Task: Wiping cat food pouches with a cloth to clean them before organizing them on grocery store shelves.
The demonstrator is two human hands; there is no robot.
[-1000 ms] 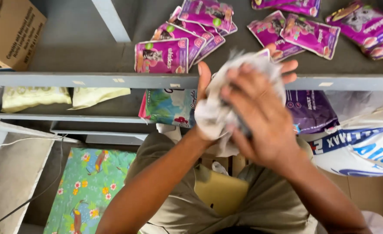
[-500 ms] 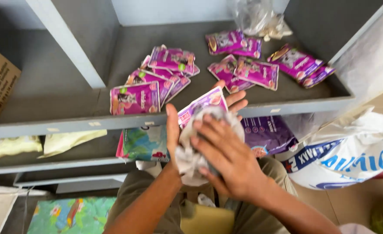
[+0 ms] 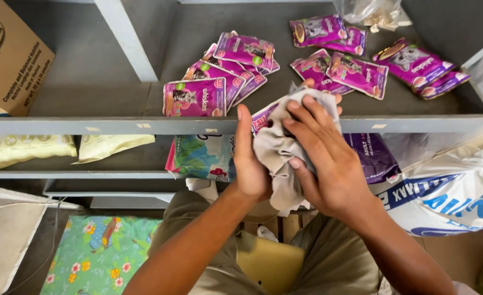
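My left hand [image 3: 250, 164] stands edge-up with the fingers straight and together, its palm pressed flat against the side of a crumpled grey cloth [image 3: 278, 150]. My right hand [image 3: 324, 158] lies over the cloth from the 3 o'clock side, fingers curled and clamped on its folds, so both hands grip the cloth between them. Wrapped inside, a purple foil pouch with a red corner label [image 3: 263, 117] peeks out at the 11 o'clock edge of the cloth, just at the front lip of the grey metal shelf [image 3: 88, 124].

On that shelf, a fan of purple pouches with cat pictures [image 3: 219, 76] lies at 11 o'clock from my hands, a second group [image 3: 340, 60] at 1 o'clock, and two more pouches [image 3: 416, 65] at 2 o'clock. A crinkled clear plastic bag [image 3: 370, 11] sits at the back, and a brown cardboard box [image 3: 12, 54] stands at 10 o'clock. Below, pale yellow packets [image 3: 28, 148] lie at 9 o'clock, a teal bag [image 3: 203, 155] is just beside my left hand, and a white woven sack with blue print [image 3: 449, 191] leans at 3 o'clock.

Half a second ago my hands were lower, under the shelf lip; now they are raised to it.
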